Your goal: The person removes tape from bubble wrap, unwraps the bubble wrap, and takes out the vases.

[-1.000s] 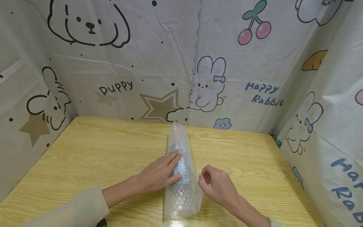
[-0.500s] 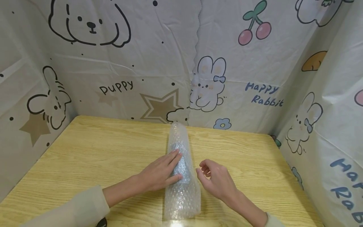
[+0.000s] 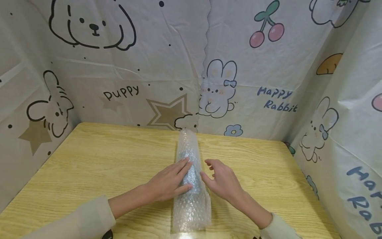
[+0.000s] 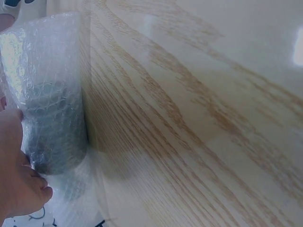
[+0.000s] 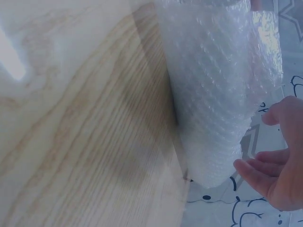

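Note:
A long roll of bubble wrap [image 3: 192, 212] lies on the table, pointing away from me. Inside it shows a bluish, rounded thing [image 4: 57, 125], blurred by the wrap, so its kind cannot be told. My left hand [image 3: 170, 181] rests on the roll with fairly straight fingers pressing its top. Just right of the roll is my right hand [image 3: 224, 181], its fingers bent loosely and the thumb apart from them, holding nothing. In the right wrist view a loose flap of the wrap [image 5: 265, 52] stands up near that hand's thumb.
The wood-grain table [image 3: 119, 146] runs back to a printed cloth [image 3: 167, 66] hanging behind and at both sides. A dark object [image 3: 107, 234], mostly cut off, shows below the left sleeve.
My right hand has let go of the wrap's right edge and moved up and left, its fingers loosening. The edge now sits closer to the roll. My left hand stays in place.

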Demonstrator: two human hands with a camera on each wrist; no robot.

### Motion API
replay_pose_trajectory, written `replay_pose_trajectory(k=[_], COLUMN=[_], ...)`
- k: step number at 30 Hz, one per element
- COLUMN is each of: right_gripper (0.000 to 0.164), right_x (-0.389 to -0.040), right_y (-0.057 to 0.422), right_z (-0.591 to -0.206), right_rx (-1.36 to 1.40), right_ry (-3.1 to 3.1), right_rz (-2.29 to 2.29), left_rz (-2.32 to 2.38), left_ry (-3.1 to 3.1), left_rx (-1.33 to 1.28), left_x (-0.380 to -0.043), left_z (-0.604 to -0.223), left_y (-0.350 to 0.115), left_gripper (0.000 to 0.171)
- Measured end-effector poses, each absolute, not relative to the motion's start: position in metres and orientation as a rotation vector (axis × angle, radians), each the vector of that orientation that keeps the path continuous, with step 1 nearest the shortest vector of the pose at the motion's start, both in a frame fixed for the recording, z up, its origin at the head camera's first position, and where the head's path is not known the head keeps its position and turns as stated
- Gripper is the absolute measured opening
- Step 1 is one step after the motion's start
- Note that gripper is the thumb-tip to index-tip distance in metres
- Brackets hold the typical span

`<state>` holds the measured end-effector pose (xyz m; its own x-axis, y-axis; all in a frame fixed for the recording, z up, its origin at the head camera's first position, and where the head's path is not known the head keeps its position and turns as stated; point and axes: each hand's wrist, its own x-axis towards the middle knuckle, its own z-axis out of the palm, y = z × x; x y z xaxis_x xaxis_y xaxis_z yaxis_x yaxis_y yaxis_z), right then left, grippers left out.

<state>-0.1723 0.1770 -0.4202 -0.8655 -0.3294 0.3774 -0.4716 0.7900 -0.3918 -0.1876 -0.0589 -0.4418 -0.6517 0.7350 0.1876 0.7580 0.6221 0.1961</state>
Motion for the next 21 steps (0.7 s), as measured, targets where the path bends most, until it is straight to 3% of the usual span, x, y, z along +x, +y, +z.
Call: replay_pose_trajectory(k=[21], right_gripper=[0.040], right_x=[-0.202], right_y=[0.167], right_z=[-0.424], right_rx=[0.609], right_ry=[-2.760], right_rz=[0.829], left_rz=[-0.389], left_ry=[-2.768], left_rx=[-1.272], left_x=[-0.187], left_z=[-0.441], left_y=[-0.058], left_gripper=[0.077])
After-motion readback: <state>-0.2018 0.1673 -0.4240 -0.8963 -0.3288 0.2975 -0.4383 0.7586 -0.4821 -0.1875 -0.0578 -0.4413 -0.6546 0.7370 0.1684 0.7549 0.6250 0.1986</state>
